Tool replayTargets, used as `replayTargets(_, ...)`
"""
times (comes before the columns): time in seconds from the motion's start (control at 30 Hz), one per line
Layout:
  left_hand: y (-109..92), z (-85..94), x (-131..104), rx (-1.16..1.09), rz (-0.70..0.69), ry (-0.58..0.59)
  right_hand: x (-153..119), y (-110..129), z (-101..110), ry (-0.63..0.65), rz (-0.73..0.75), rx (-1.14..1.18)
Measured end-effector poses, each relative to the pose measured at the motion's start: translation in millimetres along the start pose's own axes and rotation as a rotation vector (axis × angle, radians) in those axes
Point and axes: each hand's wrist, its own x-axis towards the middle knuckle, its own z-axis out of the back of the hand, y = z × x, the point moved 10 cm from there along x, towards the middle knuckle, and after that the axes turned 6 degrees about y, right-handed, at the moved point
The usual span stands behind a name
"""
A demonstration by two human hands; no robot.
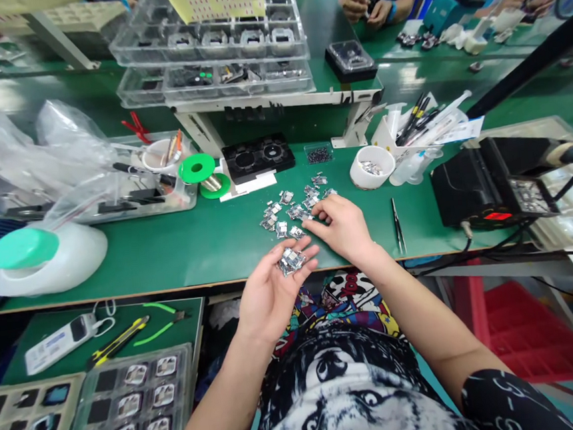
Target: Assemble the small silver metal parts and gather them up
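My left hand (268, 295) is palm up at the bench's front edge, fingers curled around several small silver electronic parts (290, 261). Just beyond it, my right hand (342, 230) reaches down to a loose group of similar silver parts (272, 215) on the green bench. Its thumb and forefinger close around one part at the near side of that group; the exact contact is too small to make out. Tweezers (398, 226) lie to the right of my right hand. A white cup (372, 167) with small metal pieces stands behind them.
A solder spool (203, 175) and a black fixture (258, 157) stand behind the parts. At left is a white bottle with a green cap (24, 255); at right, a black soldering station (485, 187). Clear trays (212, 47) sit on a raised shelf. Another person's hands (367, 10) are across the bench.
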Motion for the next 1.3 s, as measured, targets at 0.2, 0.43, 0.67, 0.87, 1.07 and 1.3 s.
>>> replayTargets(0.2,0.3,0.3,0.0,-0.025,0.008,0.007,-7.4,-14.3,21.1,-0.122,-0.197,0.530)
replayTargets(0.43,-5.0,0.2,0.5,-0.093,-0.055,-0.013,-37.3,54.0,10.2,0.020,0.049,0.253)
replayTargets(0.67,-19.5,9.4,-9.7,-0.085,-0.082,-0.062,-35.7,51.0,0.7,0.046,0.086,0.110)
replayTargets(0.87,-41.1,29.4,-16.9,-0.032,-0.146,-0.117,-19.2,31.5,-26.0,0.167,0.067,-0.215)
replayTargets(1.07,-46.8,33.9,-18.2,0.020,-0.149,-0.123,-14.6,26.1,-32.0,0.141,0.048,-0.210)
replayTargets(1.3,-35.8,19.0,-10.9,-0.026,-0.111,-0.082,-15.5,49.5,1.8,0.023,-0.044,0.189)
